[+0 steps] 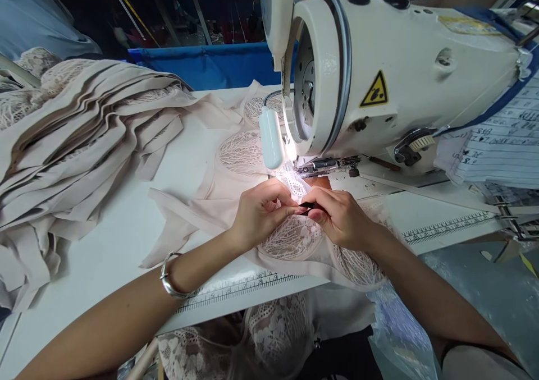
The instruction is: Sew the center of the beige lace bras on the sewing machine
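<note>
Small black item (307, 206) gripped between right hand's (343, 217) thumb and fingers, just in front of sewing machine (404, 71). Left hand's (263, 211) fingertips pinched together against it; whether item or cloth is grasped there cannot be told. Lace garment (292, 239) spread on white table (105, 273) beneath both hands, lace near needle area lit by small lamp (270, 138). Beige cloth pile (84, 127) heaped at left.
</note>
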`<state>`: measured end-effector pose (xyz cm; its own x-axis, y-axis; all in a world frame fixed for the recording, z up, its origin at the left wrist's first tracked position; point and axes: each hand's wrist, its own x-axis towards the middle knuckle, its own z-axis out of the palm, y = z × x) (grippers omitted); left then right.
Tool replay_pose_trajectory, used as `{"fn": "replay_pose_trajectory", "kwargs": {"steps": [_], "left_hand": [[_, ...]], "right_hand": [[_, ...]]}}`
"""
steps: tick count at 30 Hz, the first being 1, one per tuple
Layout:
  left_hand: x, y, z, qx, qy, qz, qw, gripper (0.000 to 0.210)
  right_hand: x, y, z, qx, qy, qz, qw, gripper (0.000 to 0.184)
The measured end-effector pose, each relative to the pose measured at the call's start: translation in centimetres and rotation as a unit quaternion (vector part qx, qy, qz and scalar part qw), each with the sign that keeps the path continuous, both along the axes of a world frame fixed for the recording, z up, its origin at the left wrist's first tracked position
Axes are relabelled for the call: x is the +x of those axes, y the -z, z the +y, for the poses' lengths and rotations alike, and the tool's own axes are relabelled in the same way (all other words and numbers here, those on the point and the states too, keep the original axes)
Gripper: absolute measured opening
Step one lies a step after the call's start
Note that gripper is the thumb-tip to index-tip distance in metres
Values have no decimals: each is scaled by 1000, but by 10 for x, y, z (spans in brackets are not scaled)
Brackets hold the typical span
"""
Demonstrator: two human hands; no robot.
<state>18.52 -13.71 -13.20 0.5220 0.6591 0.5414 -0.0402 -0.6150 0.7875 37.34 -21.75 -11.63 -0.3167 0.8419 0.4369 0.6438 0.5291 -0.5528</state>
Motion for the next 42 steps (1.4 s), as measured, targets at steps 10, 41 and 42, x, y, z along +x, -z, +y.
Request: {"fn": "replay_pose_trajectory", "kwargs": {"steps": [10,41,42], "left_hand": [[0,-3,-1,9,-2,12,1000,19],[-2,0,-2,29,-3,2,1000,18],[-2,0,-2,29,-3,1,1000,18]], "right_hand": [[6,-4,1,-9,0,-7,1000,14],[4,-1,3,-26,-25,21,999,11],[4,-1,3,-25,-27,23,999,11]]}}
